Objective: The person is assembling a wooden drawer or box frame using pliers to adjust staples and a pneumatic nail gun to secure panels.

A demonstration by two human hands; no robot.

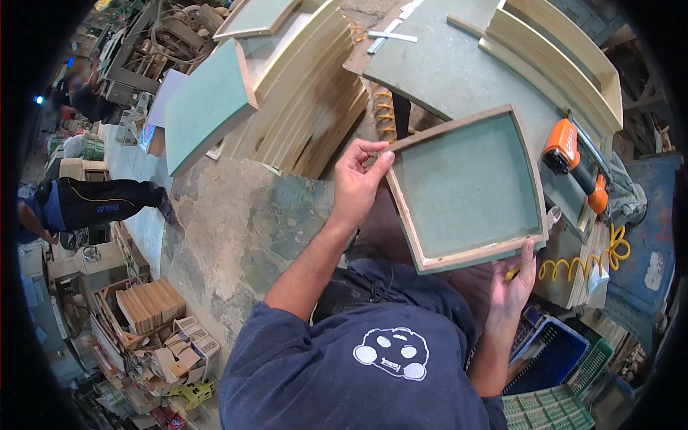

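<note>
A shallow wooden tray [476, 251] with a raised wood rim and a green-grey bottom is tilted up in front of me, held between both hands. My left hand [360, 179] pinches its upper left corner, thumb and fingers closed on the rim. At the lower right corner, my right hand [513, 281] grips the near edge with the thumb on the rim and the fingers partly hidden beneath. Something small and yellow shows by the right fingers; its kind is unclear. An orange and black air nail gun [562, 147] rests to the right of the tray.
Behind the tray is a grey-green worktable [437, 54], with curved wooden frames [552, 50] at its far right. A stack of wooden frames [301, 100] and a green panel [208, 107] stand left. Yellow coiled air hose [573, 269] hangs right, above a blue crate [552, 351]. Another person [93, 201] stands far left.
</note>
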